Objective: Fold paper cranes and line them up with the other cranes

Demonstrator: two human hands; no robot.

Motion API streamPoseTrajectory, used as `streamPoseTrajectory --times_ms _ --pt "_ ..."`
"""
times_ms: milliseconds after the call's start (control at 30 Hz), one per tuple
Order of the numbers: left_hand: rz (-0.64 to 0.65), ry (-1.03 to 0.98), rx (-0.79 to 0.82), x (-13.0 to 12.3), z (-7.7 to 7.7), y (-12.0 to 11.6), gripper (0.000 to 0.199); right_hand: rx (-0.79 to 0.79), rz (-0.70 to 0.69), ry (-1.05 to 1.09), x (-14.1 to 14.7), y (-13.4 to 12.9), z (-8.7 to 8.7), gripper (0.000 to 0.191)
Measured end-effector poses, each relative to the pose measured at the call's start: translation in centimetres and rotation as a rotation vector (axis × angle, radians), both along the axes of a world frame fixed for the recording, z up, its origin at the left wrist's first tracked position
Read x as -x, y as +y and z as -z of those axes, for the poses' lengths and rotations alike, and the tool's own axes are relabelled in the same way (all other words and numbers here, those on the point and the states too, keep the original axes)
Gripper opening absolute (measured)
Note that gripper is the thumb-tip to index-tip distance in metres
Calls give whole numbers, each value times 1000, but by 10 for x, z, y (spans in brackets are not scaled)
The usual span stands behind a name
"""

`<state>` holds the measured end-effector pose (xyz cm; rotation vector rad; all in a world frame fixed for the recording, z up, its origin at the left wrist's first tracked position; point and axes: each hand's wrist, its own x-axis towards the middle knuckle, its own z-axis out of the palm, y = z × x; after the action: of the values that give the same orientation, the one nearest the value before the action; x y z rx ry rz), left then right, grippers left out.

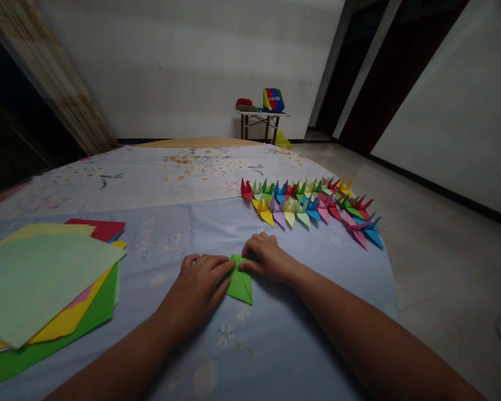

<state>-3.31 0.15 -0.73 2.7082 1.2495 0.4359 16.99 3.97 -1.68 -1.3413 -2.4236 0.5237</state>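
One green folded paper point(239, 287) is under work, lying on the blue floral tablecloth point(250, 359) between the two hands; it serves as the reference for all positions below. Outline: narrow, kite-like, with a slanting crease or flap edge on its right half.

Left hand point(202, 281): at the left edge of the green folded paper, fingers close together, tips touching it. Whether the thumb grips from beneath cannot be told. Right hand point(265, 257): at its upper right, thumb laid on the surface, forefinger bent in beside it, remaining fingers curled. A pinch on a layer is possible but not confirmed; the underside is hidden.

Stock: a fanned pile of coloured paper sheets point(45, 278) lies well to the left of the green folded paper. Finished work: paper cranes point(323, 209) stand in rough rows beyond it and to the right.

Judgement: the step in hand is a middle-stage fold, its upper end being lined up or creased. The next move calls for edges matched exactly, the left hand steadying, and firm fingertip pressure along the fold.
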Motion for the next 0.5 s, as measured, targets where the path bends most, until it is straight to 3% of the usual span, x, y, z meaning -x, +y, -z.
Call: streamPoseTrajectory --times_ms 167,500 --pt "-9 -26 0 2 1 5 29 9 6 21 4 1 2 12" --pt "-13 -107 86 -1 7 8 29 -46 -10 -31 6 1 2 23"
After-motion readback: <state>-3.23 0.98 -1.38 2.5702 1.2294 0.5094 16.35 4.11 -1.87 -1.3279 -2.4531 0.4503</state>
